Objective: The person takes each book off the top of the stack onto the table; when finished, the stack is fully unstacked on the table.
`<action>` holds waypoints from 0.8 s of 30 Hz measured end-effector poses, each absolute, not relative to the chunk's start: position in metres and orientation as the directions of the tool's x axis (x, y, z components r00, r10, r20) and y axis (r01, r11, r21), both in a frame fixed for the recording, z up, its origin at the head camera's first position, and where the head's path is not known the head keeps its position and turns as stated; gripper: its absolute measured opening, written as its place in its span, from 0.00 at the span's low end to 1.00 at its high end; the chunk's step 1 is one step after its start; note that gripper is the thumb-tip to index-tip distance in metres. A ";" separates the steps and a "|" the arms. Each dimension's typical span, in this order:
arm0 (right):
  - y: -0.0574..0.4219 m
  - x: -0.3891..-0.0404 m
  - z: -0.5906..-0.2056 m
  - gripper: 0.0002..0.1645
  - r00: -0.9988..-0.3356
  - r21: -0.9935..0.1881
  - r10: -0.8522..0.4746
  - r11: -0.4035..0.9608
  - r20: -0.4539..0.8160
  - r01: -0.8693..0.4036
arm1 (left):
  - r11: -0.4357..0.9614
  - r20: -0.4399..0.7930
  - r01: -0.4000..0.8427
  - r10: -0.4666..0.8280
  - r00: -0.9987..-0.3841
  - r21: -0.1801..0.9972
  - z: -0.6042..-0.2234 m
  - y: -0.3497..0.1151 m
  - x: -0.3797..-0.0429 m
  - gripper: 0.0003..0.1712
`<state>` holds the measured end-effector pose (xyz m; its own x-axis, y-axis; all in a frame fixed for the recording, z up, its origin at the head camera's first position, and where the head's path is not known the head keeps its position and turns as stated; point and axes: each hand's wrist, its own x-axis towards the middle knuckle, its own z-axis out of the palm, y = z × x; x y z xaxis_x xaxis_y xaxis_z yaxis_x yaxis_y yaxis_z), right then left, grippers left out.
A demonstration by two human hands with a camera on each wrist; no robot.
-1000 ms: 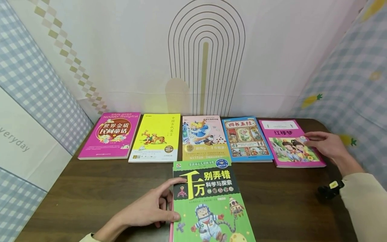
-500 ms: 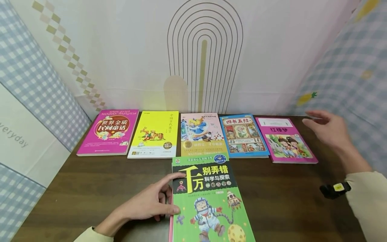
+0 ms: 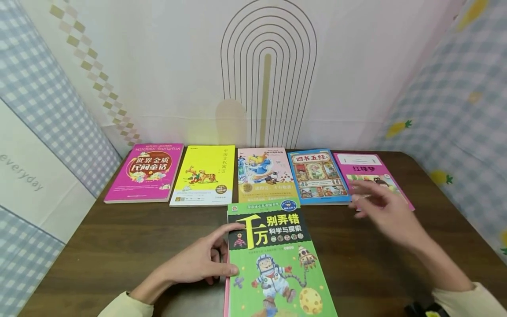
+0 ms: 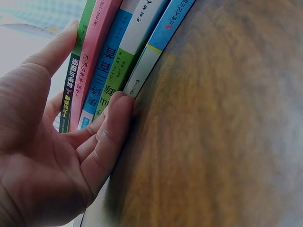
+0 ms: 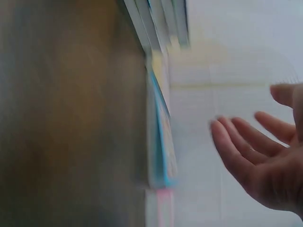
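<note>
My left hand (image 3: 198, 260) grips the left side of a stack of books, its thumb and forefinger on the green astronaut book (image 3: 277, 273) at the top. In the left wrist view several spines show, a pink one (image 4: 94, 56) and a blue one (image 4: 106, 64) among them, and the lower fingers curl against the stack's edge. My right hand (image 3: 390, 215), blurred, hovers with loose, spread fingers and nothing in it. Behind it lies the magenta book (image 3: 358, 169), partly hidden by the fingers. The right wrist view shows the fingers (image 5: 236, 151) apart from the books.
Along the back of the wooden table (image 3: 130, 246) lie a pink-purple book (image 3: 144, 174), a yellow book (image 3: 206, 171), a pale pink book (image 3: 265, 171) and a blue book (image 3: 318, 178). The stack's far end meets the pale pink book's front edge in view. Patterned cloth (image 3: 178, 79) hangs behind.
My right hand has left the magenta book's right side, risen, and moved left and toward me. My left hand keeps its grip on the stack.
</note>
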<state>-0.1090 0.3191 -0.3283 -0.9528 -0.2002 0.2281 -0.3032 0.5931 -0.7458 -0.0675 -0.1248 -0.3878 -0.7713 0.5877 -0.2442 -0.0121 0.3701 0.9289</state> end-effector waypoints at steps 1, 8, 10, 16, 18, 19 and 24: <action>0.311 -0.104 -0.332 0.25 -0.956 -0.768 -0.234 0.574 0.179 -0.284 | 0.368 -0.245 -0.015 0.588 -0.771 0.930 -0.388 -0.124 -0.068 0.48; 0.272 -0.083 -0.349 0.30 -0.926 -0.868 -0.357 0.491 -0.123 -0.074 | 0.352 -0.240 -0.016 0.602 -0.762 0.936 -0.389 -0.124 -0.068 0.48; 0.268 -0.079 -0.353 0.33 -0.907 -0.874 -0.392 0.482 -0.152 -0.063 | 0.351 -0.237 -0.012 0.607 -0.759 0.936 -0.389 -0.124 -0.067 0.47; 0.260 -0.075 -0.361 0.37 -0.868 -0.880 -0.444 0.474 -0.221 -0.018 | 0.359 -0.232 0.004 0.611 -0.757 0.933 -0.388 -0.123 -0.067 0.46; 0.259 -0.075 -0.362 0.38 -0.859 -0.889 -0.457 0.458 -0.232 -0.003 | 0.364 -0.234 0.004 0.609 -0.758 0.931 -0.388 -0.123 -0.067 0.46; 0.259 -0.074 -0.363 0.38 -0.854 -0.895 -0.463 0.445 -0.236 0.006 | 0.366 -0.237 0.002 0.606 -0.759 0.931 -0.388 -0.123 -0.067 0.46; 0.262 -0.074 -0.367 0.38 -0.839 -0.929 -0.486 0.365 -0.243 0.057 | 0.373 -0.247 -0.007 0.601 -0.760 0.928 -0.387 -0.123 -0.066 0.47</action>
